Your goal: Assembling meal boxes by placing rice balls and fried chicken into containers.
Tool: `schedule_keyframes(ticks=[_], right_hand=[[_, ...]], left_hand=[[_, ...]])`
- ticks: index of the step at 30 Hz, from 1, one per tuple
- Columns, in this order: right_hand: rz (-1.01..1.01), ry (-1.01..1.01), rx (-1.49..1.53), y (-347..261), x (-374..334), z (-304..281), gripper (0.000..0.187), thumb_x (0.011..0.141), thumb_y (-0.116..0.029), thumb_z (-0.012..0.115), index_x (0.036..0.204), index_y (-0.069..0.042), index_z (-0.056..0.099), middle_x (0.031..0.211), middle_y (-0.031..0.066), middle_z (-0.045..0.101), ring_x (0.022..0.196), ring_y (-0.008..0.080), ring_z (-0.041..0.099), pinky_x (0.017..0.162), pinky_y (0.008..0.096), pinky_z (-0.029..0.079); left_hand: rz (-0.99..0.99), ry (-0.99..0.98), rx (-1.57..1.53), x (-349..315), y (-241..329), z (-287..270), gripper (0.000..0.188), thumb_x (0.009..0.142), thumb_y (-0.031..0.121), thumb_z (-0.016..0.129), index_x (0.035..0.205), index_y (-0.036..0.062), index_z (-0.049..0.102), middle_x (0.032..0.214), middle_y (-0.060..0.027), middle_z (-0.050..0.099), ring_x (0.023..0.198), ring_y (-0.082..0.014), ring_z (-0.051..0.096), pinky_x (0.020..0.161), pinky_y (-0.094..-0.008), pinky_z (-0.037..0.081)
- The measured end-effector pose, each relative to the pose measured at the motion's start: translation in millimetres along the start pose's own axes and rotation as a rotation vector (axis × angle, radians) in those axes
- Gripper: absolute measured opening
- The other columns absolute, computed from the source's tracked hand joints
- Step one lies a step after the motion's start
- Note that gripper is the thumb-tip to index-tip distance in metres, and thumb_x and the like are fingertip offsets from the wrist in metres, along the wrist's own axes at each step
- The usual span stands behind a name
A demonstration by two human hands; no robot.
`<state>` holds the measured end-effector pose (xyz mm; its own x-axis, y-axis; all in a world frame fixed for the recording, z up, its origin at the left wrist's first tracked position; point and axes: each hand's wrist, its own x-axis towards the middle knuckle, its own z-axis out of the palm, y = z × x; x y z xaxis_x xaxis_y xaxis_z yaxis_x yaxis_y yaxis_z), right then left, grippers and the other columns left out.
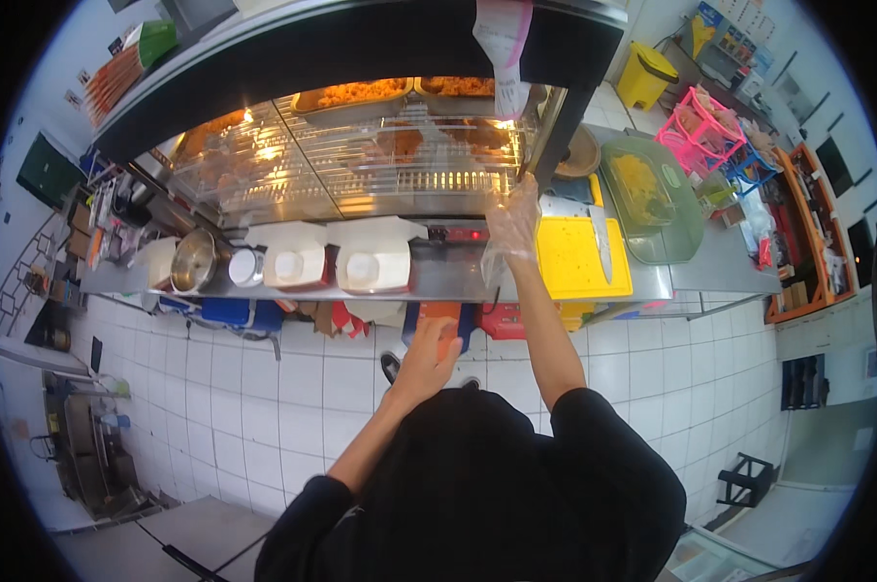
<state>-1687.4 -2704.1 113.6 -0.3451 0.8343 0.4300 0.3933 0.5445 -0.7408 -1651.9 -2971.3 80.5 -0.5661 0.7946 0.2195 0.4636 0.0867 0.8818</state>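
My left hand (pixel 425 365) is closed round a flat orange piece (pixel 440 324) that looks like paper or thin card, held just off the counter's front edge. A loose clear plastic glove covers my right hand (pixel 512 231), raised at the right front corner of the heated display cabinet (pixel 312 209); its fingers are blurred. Close beside that hand a knife (pixel 601 244) lies on a yellow cutting board (pixel 567 264). Two open white food boxes, one on the left (pixel 295 254) and one on the right (pixel 373 254), stand on the counter, each with a small round white tub inside.
Lit racks and trays of fried food (pixel 351 94) fill the cabinet. Left on the counter are a metal pot (pixel 195 260) and a small white-lidded tub (pixel 246 267). A green lidded container (pixel 652 199) and a pink basket (pixel 700 131) stand right. A black stool (pixel 746 480) stands on the tiled floor.
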Motion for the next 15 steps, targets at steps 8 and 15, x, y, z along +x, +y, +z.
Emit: schedule_keyframes(ticks=[8, 15], right_hand=[[-0.126, -0.314, -0.021, -18, -7, 31, 0.041, 0.088, -0.024, 0.058, 0.117, 0.003, 0.051, 0.097, 0.0293, 0.064, 0.096, 0.0438, 0.062, 0.081, 0.0508, 0.049], [-0.504, 0.028, -0.412, -32, 43, 28, 0.053, 0.087, -0.040, 0.060, 0.126, -0.004, 0.056, 0.111, 0.0233, 0.065, 0.110, 0.0386, 0.060, 0.089, 0.0542, 0.046]], left_hand=[[-0.340, -0.039, 0.011, -23, -52, -62, 0.026, 0.095, 0.018, 0.059, 0.116, 0.0024, 0.058, 0.107, -0.0125, 0.060, 0.092, -0.0212, 0.062, 0.072, -0.0341, 0.050], [-0.285, -0.155, 0.033, -4, -59, -82, 0.027, 0.095, 0.021, 0.059, 0.116, 0.0035, 0.058, 0.108, -0.0115, 0.060, 0.095, -0.0219, 0.062, 0.078, -0.0364, 0.049]])
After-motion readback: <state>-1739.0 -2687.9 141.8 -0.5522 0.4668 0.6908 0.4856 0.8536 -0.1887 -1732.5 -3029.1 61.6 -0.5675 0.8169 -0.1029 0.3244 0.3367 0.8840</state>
